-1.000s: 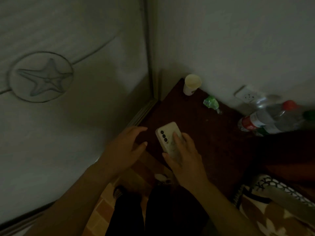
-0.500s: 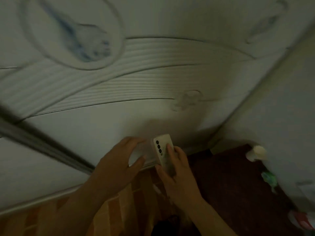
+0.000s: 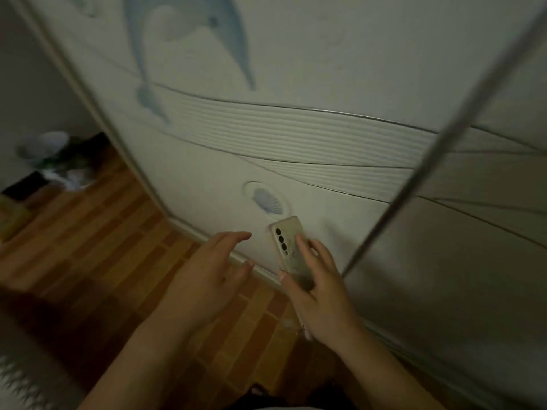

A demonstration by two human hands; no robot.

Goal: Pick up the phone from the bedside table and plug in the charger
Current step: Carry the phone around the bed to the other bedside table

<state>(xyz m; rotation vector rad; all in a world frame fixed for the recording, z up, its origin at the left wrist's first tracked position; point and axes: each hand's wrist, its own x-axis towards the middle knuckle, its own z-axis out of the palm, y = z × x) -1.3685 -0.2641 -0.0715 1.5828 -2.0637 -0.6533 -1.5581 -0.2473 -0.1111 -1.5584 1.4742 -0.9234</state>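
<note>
A cream-backed phone [image 3: 287, 243] with three dark camera lenses in a row is held upright in my right hand [image 3: 318, 287], back facing me, fingers wrapped round its lower half. My left hand [image 3: 208, 275] hovers just left of the phone with fingers spread, holding nothing and not touching it. Both hands are in front of a white wardrobe door. No charger, cable or bedside table is in view.
The white sliding wardrobe door [image 3: 296, 143] with dolphin and shell pictures fills the view, with a metal frame strip [image 3: 438, 149] running diagonally. Wood-pattern floor [image 3: 97, 229] lies at lower left. A blurred pile of items [image 3: 56, 161] sits at far left.
The view has swung left, away from the bedside table toward the wardrobe and floor. My right hand keeps hold of the phone, my left hand stays open beside it.
</note>
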